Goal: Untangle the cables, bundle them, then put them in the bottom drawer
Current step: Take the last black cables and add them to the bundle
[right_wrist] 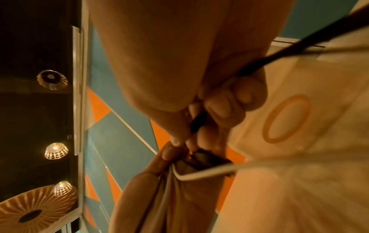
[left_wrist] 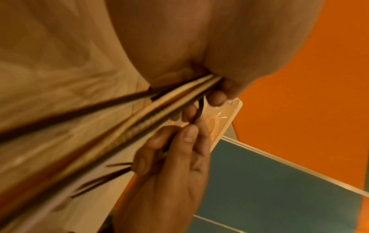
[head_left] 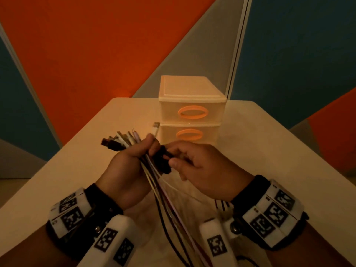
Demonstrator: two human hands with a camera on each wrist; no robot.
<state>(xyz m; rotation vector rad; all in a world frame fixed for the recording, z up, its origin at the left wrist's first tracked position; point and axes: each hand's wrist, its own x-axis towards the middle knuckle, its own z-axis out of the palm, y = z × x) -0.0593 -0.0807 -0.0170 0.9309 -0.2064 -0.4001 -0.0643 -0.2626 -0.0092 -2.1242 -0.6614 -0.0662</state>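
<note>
My left hand (head_left: pixel 138 153) grips a bundle of several cables (head_left: pixel 154 176) above the table; their plugs (head_left: pixel 119 141) fan out to the upper left. A black strap (head_left: pixel 163 158) sits against the bundle just below that fist, and my right hand (head_left: pixel 173 158) pinches it between thumb and fingers. The right wrist view shows my right fingers (right_wrist: pixel 219 107) on the black strap (right_wrist: pixel 197 121), with the left hand (right_wrist: pixel 159 181) below. Cables (left_wrist: pixel 119 134) run into the left palm (left_wrist: pixel 179 47). The bottom drawer (head_left: pixel 189 134) looks closed.
The pale two-drawer unit (head_left: pixel 190 87) with orange oval handles stands at the back middle of the white table (head_left: pixel 77 170). The cables' long tails (head_left: pixel 173 228) trail toward me between my wrists. Orange, blue and grey wall panels rise behind the table.
</note>
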